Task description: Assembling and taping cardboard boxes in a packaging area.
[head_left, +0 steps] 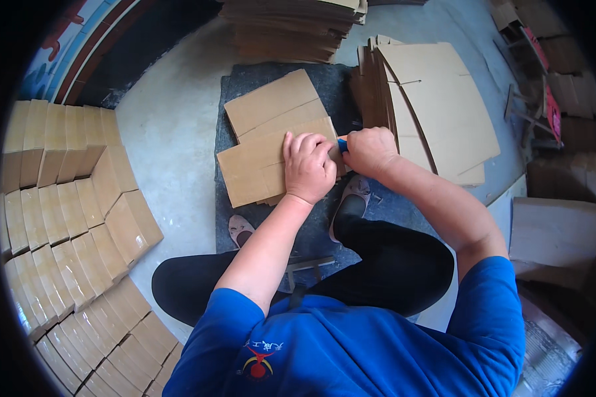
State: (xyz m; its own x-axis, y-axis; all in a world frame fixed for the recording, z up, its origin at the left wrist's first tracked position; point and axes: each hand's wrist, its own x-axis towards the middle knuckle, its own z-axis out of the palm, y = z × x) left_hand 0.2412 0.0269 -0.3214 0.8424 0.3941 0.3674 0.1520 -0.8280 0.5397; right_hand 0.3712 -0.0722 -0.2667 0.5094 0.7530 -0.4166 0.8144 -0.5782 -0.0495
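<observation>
My left hand (309, 165) lies on a flat brown cardboard piece (253, 173), its fingers spread and pressing on the right part. Just right of it, my right hand (369, 151) is closed around a small tool with blue and orange parts (342, 143). The tool is at the cardboard's right edge; most of it is hidden in my fist, so its kind does not show. Under and beyond the top piece lies another flat cardboard piece (275, 106), turned at an angle.
A leaning stack of flat cardboard sheets (444, 99) stands to the right. A further cardboard pile (291, 30) is at the far side. Rows of brown cartons (73, 212) are stacked on the left. A dark mat (228, 218) lies under my feet, with a shoe (356, 188) near the work.
</observation>
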